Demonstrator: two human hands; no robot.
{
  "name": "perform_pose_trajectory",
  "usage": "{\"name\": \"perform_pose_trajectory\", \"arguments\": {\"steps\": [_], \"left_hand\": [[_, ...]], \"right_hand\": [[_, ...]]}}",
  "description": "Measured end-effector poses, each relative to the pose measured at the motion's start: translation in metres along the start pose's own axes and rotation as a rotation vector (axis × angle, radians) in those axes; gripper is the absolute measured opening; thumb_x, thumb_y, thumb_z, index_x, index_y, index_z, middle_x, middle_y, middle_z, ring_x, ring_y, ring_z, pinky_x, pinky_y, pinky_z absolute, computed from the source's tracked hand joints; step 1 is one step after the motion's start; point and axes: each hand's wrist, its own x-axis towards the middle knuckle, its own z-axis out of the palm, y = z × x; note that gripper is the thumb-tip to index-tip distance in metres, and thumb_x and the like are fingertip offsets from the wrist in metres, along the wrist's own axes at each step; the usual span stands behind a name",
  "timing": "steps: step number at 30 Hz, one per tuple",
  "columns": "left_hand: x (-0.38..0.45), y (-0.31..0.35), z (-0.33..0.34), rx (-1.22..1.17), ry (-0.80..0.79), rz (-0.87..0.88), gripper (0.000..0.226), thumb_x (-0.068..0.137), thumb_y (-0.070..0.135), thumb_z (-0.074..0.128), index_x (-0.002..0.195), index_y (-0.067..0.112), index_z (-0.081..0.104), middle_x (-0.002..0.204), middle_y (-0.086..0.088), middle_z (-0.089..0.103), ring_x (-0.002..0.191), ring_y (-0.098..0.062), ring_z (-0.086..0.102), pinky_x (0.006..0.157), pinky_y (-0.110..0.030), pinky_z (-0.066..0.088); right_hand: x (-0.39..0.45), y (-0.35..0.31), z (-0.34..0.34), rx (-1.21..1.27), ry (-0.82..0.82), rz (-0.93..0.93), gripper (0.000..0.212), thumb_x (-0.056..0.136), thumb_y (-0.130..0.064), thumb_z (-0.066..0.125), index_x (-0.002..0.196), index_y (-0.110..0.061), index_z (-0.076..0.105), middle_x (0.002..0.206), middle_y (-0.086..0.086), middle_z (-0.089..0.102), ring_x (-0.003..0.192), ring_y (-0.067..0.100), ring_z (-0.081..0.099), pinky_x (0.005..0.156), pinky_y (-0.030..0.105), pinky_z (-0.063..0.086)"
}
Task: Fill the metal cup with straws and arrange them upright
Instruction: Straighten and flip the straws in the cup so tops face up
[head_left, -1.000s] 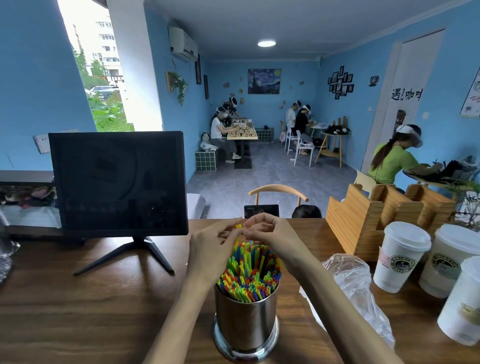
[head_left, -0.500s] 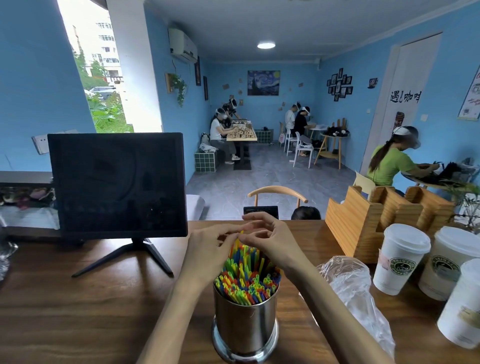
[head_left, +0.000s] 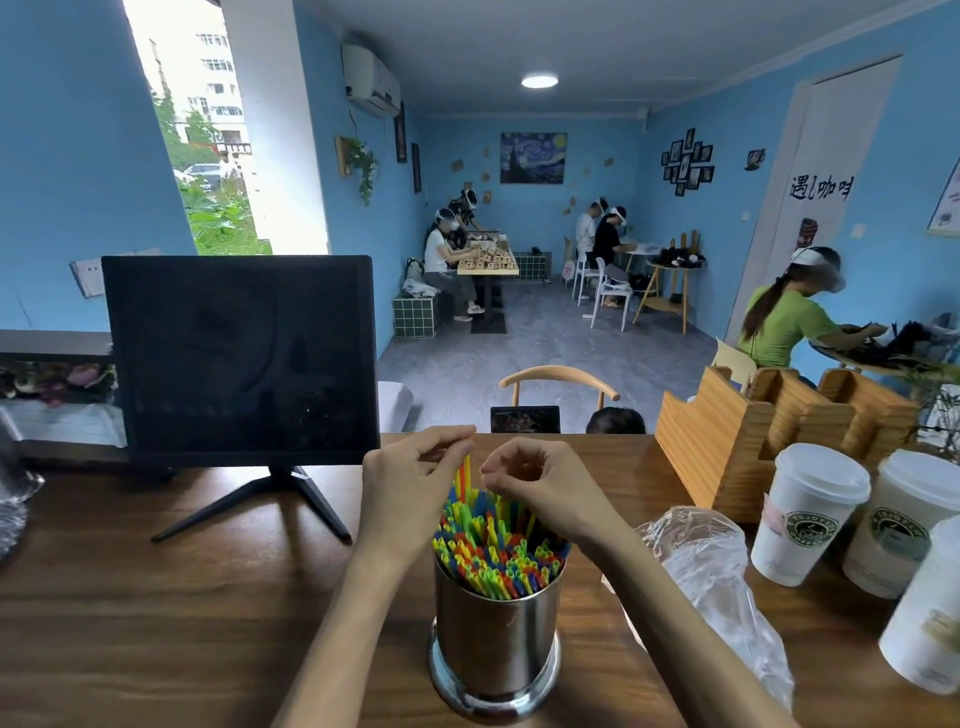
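Metal cup (head_left: 496, 644): polished steel, on the wooden bench (head_left: 156, 623), packed with multicoloured straws (head_left: 498, 551) fanned outward. Left hand (head_left: 410, 488) pinches raised yellow and red straws. Right hand (head_left: 540, 488): fingers curled; contents indiscernible.

Red/yellow/green/blue straws (head_left: 498, 551), shiny silver metal cup (head_left: 496, 644), brown woodgrain table (head_left: 156, 623), blk monitor (head_left: 239, 358), white cups w/ green logos (head_left: 808, 514)

A brown wooden table (head_left: 156, 623) carries everything. On it a metal cup (head_left: 496, 649) stands just below the hands. A black screen (head_left: 241, 358) is left of the left hand (head_left: 410, 493). Right of the right hand (head_left: 540, 488) lie a plastic bag (head_left: 717, 577), paper cups (head_left: 808, 512) and a wooden holder (head_left: 727, 441).
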Motion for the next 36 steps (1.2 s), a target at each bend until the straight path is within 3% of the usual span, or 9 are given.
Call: {"name": "perform_pose_trajectory", "arguments": {"steps": [11, 19, 25, 28, 30, 31, 33, 36], "left_hand": [[0.004, 0.021, -0.012, -0.02, 0.069, 0.088, 0.02, 0.091, 0.014, 0.073, 0.106, 0.027, 0.077, 0.093, 0.018, 0.074, 0.089, 0.009, 0.068, 0.073, -0.005, 0.05], [0.006, 0.039, -0.023, -0.163, 0.332, 0.142, 0.014, 0.094, 0.019, 0.073, 0.105, 0.025, 0.076, 0.094, 0.006, 0.078, 0.08, -0.009, 0.074, 0.07, -0.025, 0.059], [0.004, 0.057, -0.031, -0.393, 0.476, 0.104, 0.012, 0.095, 0.015, 0.072, 0.107, 0.018, 0.075, 0.099, 0.0, 0.078, 0.094, -0.017, 0.076, 0.08, -0.043, 0.062], [0.0, 0.064, -0.036, -0.5, 0.512, 0.056, 0.012, 0.096, 0.013, 0.07, 0.107, 0.016, 0.073, 0.097, 0.005, 0.079, 0.098, -0.016, 0.075, 0.079, -0.034, 0.063], [-0.002, 0.067, -0.039, -0.529, 0.521, 0.043, 0.012, 0.096, 0.013, 0.069, 0.107, 0.017, 0.072, 0.097, 0.009, 0.079, 0.099, -0.014, 0.075, 0.078, -0.029, 0.062], [-0.002, 0.067, -0.04, -0.543, 0.526, 0.037, 0.013, 0.096, 0.013, 0.069, 0.108, 0.016, 0.072, 0.098, 0.008, 0.079, 0.1, -0.014, 0.075, 0.077, -0.029, 0.062], [-0.003, 0.066, -0.043, -0.585, 0.524, 0.006, 0.013, 0.095, 0.01, 0.07, 0.108, 0.012, 0.072, 0.099, 0.005, 0.079, 0.1, -0.016, 0.075, 0.075, -0.029, 0.063], [-0.005, 0.064, -0.046, -0.654, 0.427, -0.084, 0.013, 0.089, 0.01, 0.073, 0.101, 0.012, 0.074, 0.095, 0.0, 0.079, 0.094, -0.019, 0.076, 0.072, -0.027, 0.062]], "right_hand": [[-0.004, -0.005, 0.003, -0.014, 0.055, 0.018, 0.016, 0.088, -0.037, 0.076, 0.087, -0.022, 0.079, 0.087, -0.009, 0.073, 0.086, 0.005, 0.069, 0.08, 0.026, 0.058], [-0.006, -0.013, 0.002, -0.133, -0.058, 0.041, 0.021, 0.087, -0.047, 0.074, 0.081, -0.029, 0.082, 0.091, -0.011, 0.068, 0.087, 0.005, 0.064, 0.075, 0.024, 0.051], [-0.009, -0.024, 0.007, -0.204, -0.042, 0.038, 0.026, 0.092, -0.057, 0.064, 0.079, -0.038, 0.076, 0.088, -0.017, 0.074, 0.091, 0.0, 0.065, 0.093, 0.041, 0.052], [-0.01, -0.028, 0.011, -0.264, -0.002, 0.066, 0.029, 0.089, -0.072, 0.054, 0.087, -0.049, 0.073, 0.092, -0.026, 0.074, 0.106, 0.0, 0.063, 0.107, 0.049, 0.04], [-0.01, -0.032, 0.011, -0.153, 0.0, 0.069, 0.031, 0.088, -0.073, 0.055, 0.099, -0.05, 0.072, 0.098, -0.022, 0.076, 0.108, 0.0, 0.066, 0.109, 0.047, 0.04], [-0.011, -0.036, 0.011, -0.039, -0.008, 0.076, 0.036, 0.09, -0.069, 0.057, 0.11, -0.042, 0.072, 0.099, -0.017, 0.077, 0.105, 0.0, 0.067, 0.107, 0.042, 0.042], [-0.011, -0.046, 0.009, 0.246, -0.01, 0.131, 0.044, 0.093, -0.058, 0.059, 0.12, -0.025, 0.069, 0.101, -0.007, 0.078, 0.097, 0.003, 0.068, 0.096, 0.03, 0.046], [-0.004, -0.059, 0.003, 0.762, 0.038, 0.26, 0.047, 0.093, -0.044, 0.061, 0.117, -0.004, 0.065, 0.106, 0.009, 0.078, 0.089, 0.017, 0.071, 0.074, 0.023, 0.052]]}}
